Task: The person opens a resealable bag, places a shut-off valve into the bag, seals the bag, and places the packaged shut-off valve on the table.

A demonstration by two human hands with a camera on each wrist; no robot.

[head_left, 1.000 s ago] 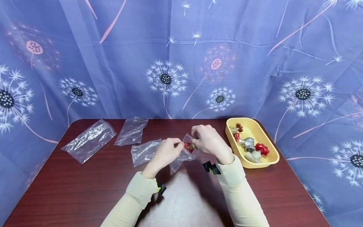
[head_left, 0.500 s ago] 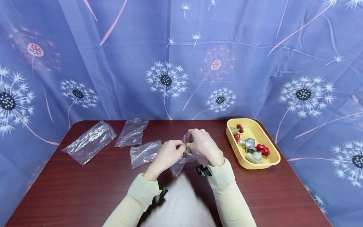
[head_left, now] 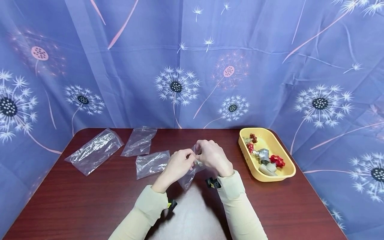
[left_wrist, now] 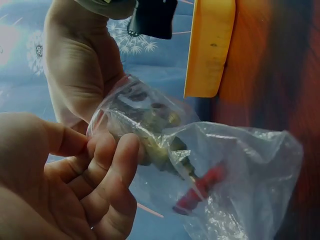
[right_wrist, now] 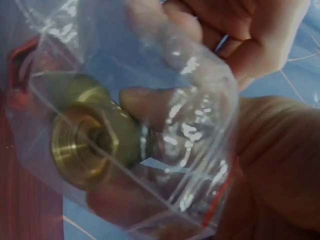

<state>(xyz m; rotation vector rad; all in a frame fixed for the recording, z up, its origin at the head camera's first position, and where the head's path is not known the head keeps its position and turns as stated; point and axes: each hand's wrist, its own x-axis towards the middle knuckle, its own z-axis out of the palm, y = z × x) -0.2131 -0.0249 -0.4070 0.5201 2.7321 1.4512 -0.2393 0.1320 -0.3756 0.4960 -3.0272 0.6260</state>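
A brass valve (right_wrist: 95, 135) with a red handle (left_wrist: 200, 189) is inside a clear zip bag (left_wrist: 250, 160), seen in both wrist views. The left hand (head_left: 177, 165) pinches the bag's mouth edge between thumb and fingers. Fingers of the right hand (head_left: 213, 156) reach inside the bag and hold the valve, as the right wrist view shows through the plastic. In the head view the hands nearly touch and cover most of the valve, and part of the bag hangs below them.
Three clear plastic bags lie on the table (head_left: 90, 203) at the left, one of them (head_left: 152, 163) close to the left hand. At the right stands a yellow tray (head_left: 270, 178) holding metal valves and red handwheels (head_left: 277, 161). A patterned blue cloth (head_left: 204, 60) hangs behind.
The right hand has moved left and a little down, bringing the valve deeper into the bag beside the left hand. The left hand has barely moved and keeps its pinch on the bag.
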